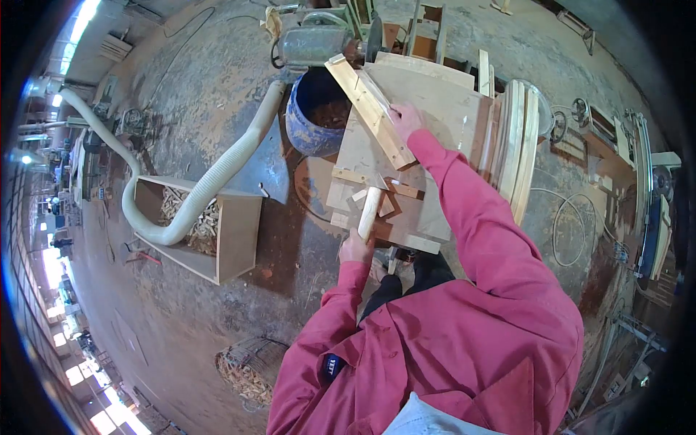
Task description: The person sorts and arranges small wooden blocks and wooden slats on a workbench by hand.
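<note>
- We see 1 person in a pink jacket bent over a plywood jig table [442, 109], viewed from above the head.
- The right hand [404, 119] lies on the far part of the table, fingers pressed down flat on a wooden strip [370, 109]. The hand holds the strip against the table rather than wrapping it.
- The strip's long axis runs diagonally, from far left to near right. The right hand sits on its right flank, past the midpoint toward the near end.
- The left hand [356, 249] is clenched around the near end of a round wooden handle [370, 210]. The handle points away from the body, toward the near edge of the table.
- The handle's far end meets a cluster of small wooden blocks [377, 192]; we cannot tell how it joins them.
- Key relation: the strip lies beyond the handle, well apart from the left hand. The right hand is the 1 already on it, so the right is nearer by far.
- Left of the table stand a blue barrel [312, 116] and a ribbed dust hose [210, 181] crossing an open wooden crate of offcuts [239, 239].
- Right of the table, curved wooden pieces [518, 152] stand stacked on edge.
</note>
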